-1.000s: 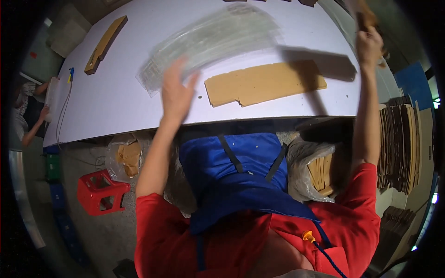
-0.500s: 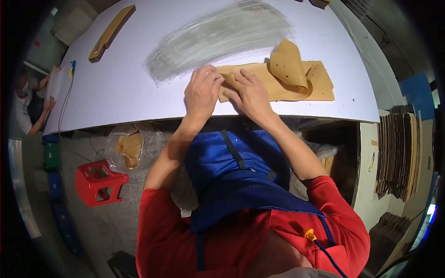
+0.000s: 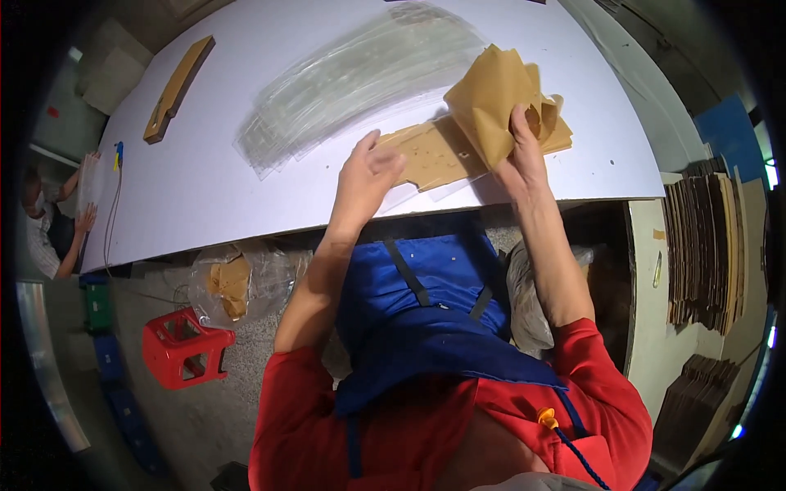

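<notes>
Right hand (image 3: 524, 155) grips brown paper (image 3: 491, 102), upper right of centre; open left hand (image 3: 370, 176) rests beside flat board (image 3: 438, 151), whose long axis runs left–right between them.

A single head-worn fisheye camera looks steeply down from above the person's red-sleeved torso toward the wide white worktable (image 3: 205, 180), close enough that the left hand (image 3: 370, 176) and right hand (image 3: 517, 155) fill the centre. Both forearms enter from the lower edge. The table's straight front edge bends toward the rim. The picture's left margin takes in the floor with a red plastic stool (image 3: 184, 348); the right margin shows stacked brown cardboard sheets (image 3: 704, 245). No second view is supplied.
</notes>
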The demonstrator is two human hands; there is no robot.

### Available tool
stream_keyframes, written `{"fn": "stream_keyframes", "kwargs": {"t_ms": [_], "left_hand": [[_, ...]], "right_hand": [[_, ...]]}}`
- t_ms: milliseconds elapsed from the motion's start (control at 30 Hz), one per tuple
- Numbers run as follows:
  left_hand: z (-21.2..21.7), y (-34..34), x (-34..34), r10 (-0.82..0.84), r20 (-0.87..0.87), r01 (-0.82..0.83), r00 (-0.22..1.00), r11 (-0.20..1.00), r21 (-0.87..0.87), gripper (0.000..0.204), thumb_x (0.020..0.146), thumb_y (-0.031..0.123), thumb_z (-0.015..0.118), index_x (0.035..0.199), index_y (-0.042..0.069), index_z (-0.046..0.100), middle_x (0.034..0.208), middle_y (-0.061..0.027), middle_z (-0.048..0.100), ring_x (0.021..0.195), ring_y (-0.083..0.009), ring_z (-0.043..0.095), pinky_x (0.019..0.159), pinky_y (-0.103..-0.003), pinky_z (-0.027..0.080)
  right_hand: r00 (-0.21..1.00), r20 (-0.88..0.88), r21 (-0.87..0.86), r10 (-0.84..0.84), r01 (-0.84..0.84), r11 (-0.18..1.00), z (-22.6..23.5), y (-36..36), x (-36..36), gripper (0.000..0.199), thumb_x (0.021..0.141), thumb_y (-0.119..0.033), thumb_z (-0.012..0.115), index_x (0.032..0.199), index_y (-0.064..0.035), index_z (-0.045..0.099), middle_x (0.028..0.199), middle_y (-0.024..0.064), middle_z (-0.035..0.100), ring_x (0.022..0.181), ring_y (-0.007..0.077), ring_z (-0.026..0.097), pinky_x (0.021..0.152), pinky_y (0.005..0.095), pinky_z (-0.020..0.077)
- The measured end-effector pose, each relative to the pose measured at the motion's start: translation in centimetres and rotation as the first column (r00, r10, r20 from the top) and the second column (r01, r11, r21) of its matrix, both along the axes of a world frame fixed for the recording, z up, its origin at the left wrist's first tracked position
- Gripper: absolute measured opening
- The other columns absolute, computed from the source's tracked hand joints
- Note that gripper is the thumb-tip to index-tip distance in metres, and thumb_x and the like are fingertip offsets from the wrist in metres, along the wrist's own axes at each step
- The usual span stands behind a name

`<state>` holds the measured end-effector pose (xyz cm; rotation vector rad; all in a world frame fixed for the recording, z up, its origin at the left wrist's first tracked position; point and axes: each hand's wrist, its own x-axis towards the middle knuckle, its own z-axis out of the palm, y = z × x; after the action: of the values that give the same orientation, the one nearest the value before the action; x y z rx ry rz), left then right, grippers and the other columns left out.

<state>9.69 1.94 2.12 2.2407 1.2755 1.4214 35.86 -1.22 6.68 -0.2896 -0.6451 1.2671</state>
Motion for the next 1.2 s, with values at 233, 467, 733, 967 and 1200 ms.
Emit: {"fn": "stream_keyframes", "kwargs": {"t_ms": [233,467,733,967,1200], "left_hand": [[4.5,-3.1,-1.4,-0.205,0.827,0.631,0.524,0.745,-0.215,0.065,0.103,0.002,0.058,0.159,-0.001,0.025,0.114,-0.0181,0.071,0.071,-0.0085,0.064,0.057,-0.016,0.052],[11.3,0.8,-8.4,-0.122,0.745,0.345,0.656,0.926,-0.152,0.063,0.103,0.003,0.055,0.158,-0.001,0.026,0.113,-0.0167,0.071,0.065,-0.0048,0.055,0.051,-0.014,0.044],[8.5,1.6,-7.2,0.523,0.196,-0.558,0.830,0.774,0.299,0.069,0.096,0.024,0.068,0.152,-0.005,0.037,0.140,-0.0242,0.059,0.133,-0.0393,0.054,0.111,-0.045,0.045],[-2.2,-4.3,-5.7,0.076,-0.239,-0.033,0.968,0.983,0.180,0.030,0.089,0.018,0.074,0.116,0.005,0.072,0.127,-0.0081,0.069,0.114,-0.0282,0.065,0.097,-0.036,0.052],[-3.0,-2.6,-6.4,0.111,-0.157,-0.044,0.981,0.924,0.379,0.011,0.087,0.011,0.072,0.098,0.008,0.073,0.108,-0.0031,0.071,0.094,-0.0242,0.065,0.084,-0.034,0.053]], "right_hand": [[0.558,0.556,0.221,-0.616,0.615,0.757,0.5,-0.2,9.7,0.045,0.103,-0.018,0.058,0.143,0.0014,0.049,0.131,0.0204,0.064,0.115,0.0316,0.066,0.101,0.0417,0.0570],[0.537,-0.021,0.017,-0.843,0.844,0.537,6.5,1.9,40.3,0.043,0.113,-0.029,0.041,0.144,0.0001,0.048,0.132,0.0193,0.064,0.111,0.0360,0.070,0.094,0.0474,0.0632],[-0.371,0.411,0.405,-0.832,0.893,-0.198,17.0,-1.2,29.7,0.042,0.105,-0.036,0.055,0.105,0.0006,0.076,0.096,0.0136,0.074,0.086,0.0235,0.067,0.078,0.0358,0.0527],[-0.226,0.389,0.904,-0.893,0.277,0.324,6.2,0.1,1.5,0.021,0.095,-0.003,0.058,0.111,-0.0032,0.072,0.082,0.0022,0.064,0.068,0.0143,0.050,0.064,0.0298,0.0429],[-0.312,0.510,0.847,-0.802,0.016,0.532,-5.7,0.4,-13.6,0.020,0.096,-0.023,0.062,0.097,-0.0056,0.072,0.115,0.0066,0.071,0.108,0.0294,0.061,0.094,0.0396,0.0422]]}}
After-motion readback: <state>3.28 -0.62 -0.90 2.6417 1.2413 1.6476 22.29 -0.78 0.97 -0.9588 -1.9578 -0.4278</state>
